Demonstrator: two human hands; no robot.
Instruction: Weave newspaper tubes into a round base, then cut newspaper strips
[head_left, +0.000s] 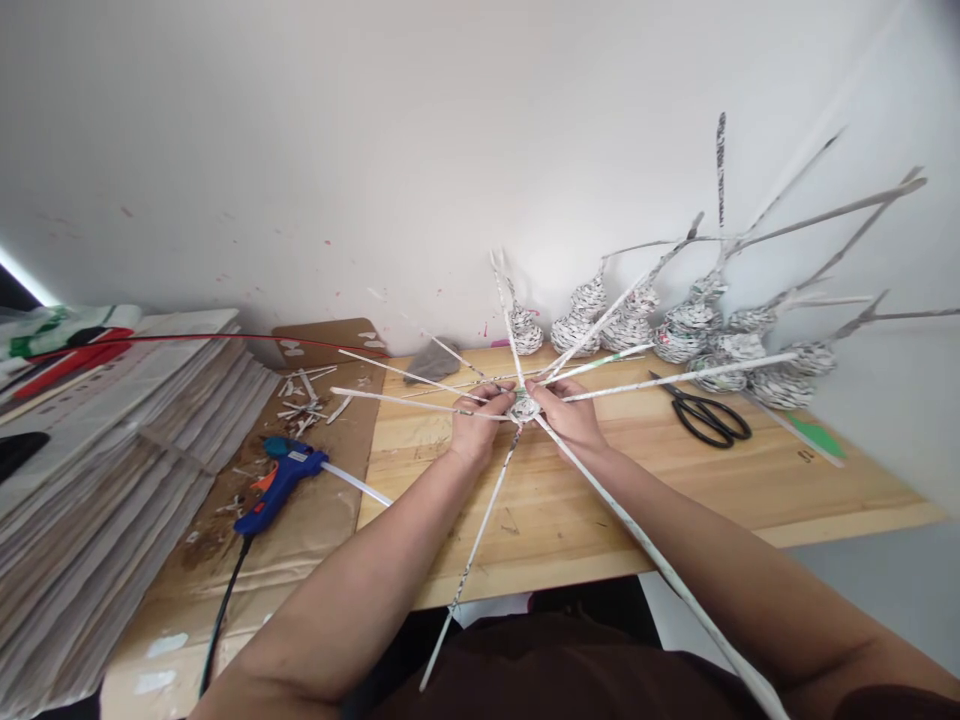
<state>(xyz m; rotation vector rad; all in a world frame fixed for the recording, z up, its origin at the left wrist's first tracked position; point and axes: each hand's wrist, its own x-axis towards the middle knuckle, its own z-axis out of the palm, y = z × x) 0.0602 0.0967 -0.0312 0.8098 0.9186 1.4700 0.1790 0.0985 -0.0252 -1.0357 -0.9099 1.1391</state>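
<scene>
Between my hands is a small round woven base [524,406] of rolled newspaper, with several long paper tubes [690,374] radiating from it. My left hand [480,425] pinches its left edge, among the tubes that point left. On the opposite side, my right hand [566,412] is closed on the edge, thumb on top. One longer tube [622,515] runs from the base down over my right forearm. Another tube [484,530] hangs toward my lap. My fingertips are partly hidden behind the base and tubes.
Several woven gourd-shaped paper pieces [679,330] stand along the wall at the right. Black scissors [705,415] lie before them. A blue glue gun [281,485] rests on cardboard [315,535] at the left, near paper scraps [304,400] and a tall newspaper stack [127,480].
</scene>
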